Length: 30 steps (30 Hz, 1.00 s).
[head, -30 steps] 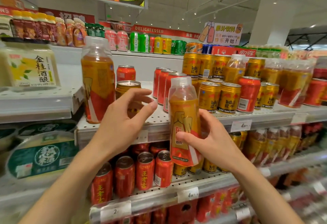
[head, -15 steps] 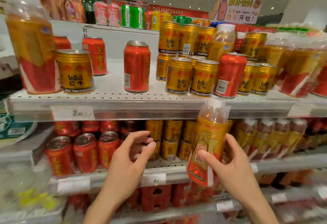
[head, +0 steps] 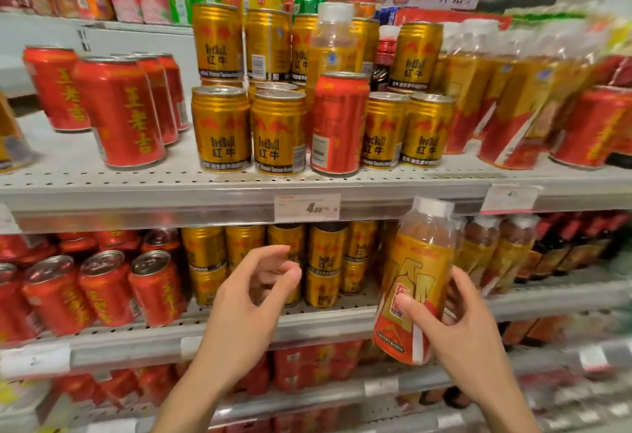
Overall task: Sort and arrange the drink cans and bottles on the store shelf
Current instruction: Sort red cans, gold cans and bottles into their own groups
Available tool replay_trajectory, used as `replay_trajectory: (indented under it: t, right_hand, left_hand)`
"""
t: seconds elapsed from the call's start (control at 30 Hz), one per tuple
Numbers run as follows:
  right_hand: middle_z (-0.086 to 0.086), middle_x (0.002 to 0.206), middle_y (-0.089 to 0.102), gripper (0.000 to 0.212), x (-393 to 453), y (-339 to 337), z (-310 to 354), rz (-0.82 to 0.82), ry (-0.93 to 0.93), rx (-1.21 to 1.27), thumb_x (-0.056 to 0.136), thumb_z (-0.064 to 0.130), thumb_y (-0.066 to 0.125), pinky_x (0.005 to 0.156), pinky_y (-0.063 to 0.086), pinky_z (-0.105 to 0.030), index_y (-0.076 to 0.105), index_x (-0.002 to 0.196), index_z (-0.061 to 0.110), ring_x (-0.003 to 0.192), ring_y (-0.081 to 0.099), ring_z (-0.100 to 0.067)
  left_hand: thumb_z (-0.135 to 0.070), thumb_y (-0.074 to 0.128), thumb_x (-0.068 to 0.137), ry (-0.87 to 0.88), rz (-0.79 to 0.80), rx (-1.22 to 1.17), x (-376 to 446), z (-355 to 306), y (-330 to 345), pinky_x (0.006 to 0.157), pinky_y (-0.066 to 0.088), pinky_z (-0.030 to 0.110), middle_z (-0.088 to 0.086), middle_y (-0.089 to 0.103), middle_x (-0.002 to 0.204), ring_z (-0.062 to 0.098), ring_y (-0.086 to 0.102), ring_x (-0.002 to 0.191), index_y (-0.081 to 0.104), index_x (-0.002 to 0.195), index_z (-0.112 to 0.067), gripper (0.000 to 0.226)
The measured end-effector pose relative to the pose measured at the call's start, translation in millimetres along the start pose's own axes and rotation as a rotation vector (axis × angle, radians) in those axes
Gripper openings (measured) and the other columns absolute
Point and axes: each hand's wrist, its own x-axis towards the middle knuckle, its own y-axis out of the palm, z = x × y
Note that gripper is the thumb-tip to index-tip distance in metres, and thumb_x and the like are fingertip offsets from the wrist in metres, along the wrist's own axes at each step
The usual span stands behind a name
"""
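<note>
Head view, looking forward and down: grey perforated metal upper shelf (head: 102,176), crowded with tall red drink cans (head: 116,111) at left, squat gold drink cans (head: 220,128) stacked two high at centre, one stray red can (head: 338,123) standing among the gold ones, more orange bottles at right, blurred. Lower shelf (head: 325,319) below: red cans at left, gold cans in the middle, bottled drinks at right.

Clear plastic bottle with white cap and gold-and-red sleeve (head: 419,282), tilted, held in front of the lower shelf, just beside the bottled row. Likely moderately heavy, full of drink; thin walls probably yielding under squeeze, glossy sleeve perhaps slick; best taken low around the labelled body, not by the cap.

Right hand (head: 458,333) wrapped round the lower part of the bottle, thumb across the label. Left hand (head: 249,299) empty, fingers loosely curled, poised before the lower gold cans, touching nothing.
</note>
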Motion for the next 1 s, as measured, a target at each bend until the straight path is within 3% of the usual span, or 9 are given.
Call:
replay_trajectory:
  t: [0.17, 0.3, 0.43, 0.57, 0.63, 0.77, 0.87, 1.0]
  right_hand:
    - [0.013, 0.108, 0.073, 0.069, 6, -17, 9, -0.072, -0.032, -0.034, 0.061, 0.045, 0.08, 0.071, 0.052, -0.006, 0.058, 0.125, 0.031, 0.094, 0.068, 0.007]
    - [0.027, 0.101, 0.071, 0.061, 14, -33, 18, -0.121, -0.065, -0.065, 0.061, 0.044, 0.079, 0.068, 0.052, -0.006, 0.059, 0.118, 0.035, 0.091, 0.068, 0.008]
    - [0.026, 0.104, 0.071, 0.063, 21, -52, 17, -0.165, -0.09, -0.084, 0.062, 0.048, 0.079, 0.071, 0.054, -0.007, 0.059, 0.121, 0.036, 0.094, 0.068, 0.005]
    - [0.026, 0.105, 0.07, 0.067, 31, -80, 15, -0.197, -0.119, -0.081, 0.058, 0.054, 0.078, 0.072, 0.056, -0.014, 0.059, 0.121, 0.037, 0.094, 0.068, 0.005]
    - [0.026, 0.105, 0.07, 0.067, 39, -96, 14, -0.203, -0.133, -0.083, 0.059, 0.055, 0.077, 0.076, 0.056, -0.019, 0.059, 0.122, 0.038, 0.094, 0.069, 0.004]
    - [0.027, 0.102, 0.071, 0.059, 57, -133, 11, -0.175, -0.164, -0.064, 0.064, 0.047, 0.077, 0.07, 0.057, -0.016, 0.059, 0.119, 0.037, 0.092, 0.069, 0.006]
    - [0.026, 0.104, 0.071, 0.062, 70, -165, 8, -0.142, -0.178, -0.088, 0.06, 0.053, 0.077, 0.078, 0.055, -0.022, 0.06, 0.118, 0.04, 0.094, 0.069, 0.005]
    - [0.025, 0.103, 0.072, 0.059, 91, -212, 10, -0.105, -0.222, -0.105, 0.06, 0.054, 0.077, 0.078, 0.055, -0.023, 0.06, 0.114, 0.041, 0.091, 0.07, 0.004]
  left_hand:
    - [-0.036, 0.067, 0.088, 0.071, 0.036, -0.069, 24, -12, 20, 0.091, 0.057, 0.04, -0.011, 0.075, 0.102, 0.011, 0.071, 0.098, 0.068, 0.111, -0.035, 0.023]
    - [-0.032, 0.068, 0.089, 0.1, 0.07, -0.113, 35, -19, 39, 0.088, 0.056, 0.034, -0.014, 0.075, 0.102, 0.009, 0.071, 0.097, 0.069, 0.108, -0.035, 0.02]
    - [-0.037, 0.069, 0.086, 0.094, 0.065, -0.131, 39, -24, 53, 0.085, 0.056, 0.035, -0.009, 0.075, 0.1, 0.011, 0.072, 0.094, 0.068, 0.101, -0.037, 0.015]
    - [-0.042, 0.068, 0.079, 0.098, -0.038, -0.151, 38, -31, 71, 0.085, 0.058, 0.043, -0.004, 0.076, 0.093, 0.011, 0.073, 0.086, 0.065, 0.097, -0.031, 0.022]
    - [-0.047, 0.065, 0.075, 0.085, -0.048, -0.163, 34, -36, 86, 0.087, 0.058, 0.044, -0.004, 0.078, 0.093, 0.01, 0.074, 0.086, 0.065, 0.098, -0.035, 0.026]
    - [-0.05, 0.066, 0.075, 0.106, -0.022, -0.15, 29, -51, 127, 0.088, 0.056, 0.04, -0.009, 0.078, 0.095, 0.01, 0.074, 0.091, 0.065, 0.099, -0.044, 0.025]
    - [-0.038, 0.069, 0.083, 0.15, -0.056, -0.123, 33, -66, 162, 0.088, 0.057, 0.041, -0.01, 0.077, 0.096, 0.01, 0.073, 0.092, 0.066, 0.104, -0.037, 0.021]
    - [-0.028, 0.072, 0.089, 0.194, -0.083, -0.055, 42, -90, 207, 0.086, 0.058, 0.037, -0.014, 0.075, 0.096, 0.008, 0.072, 0.092, 0.066, 0.109, -0.034, 0.021]
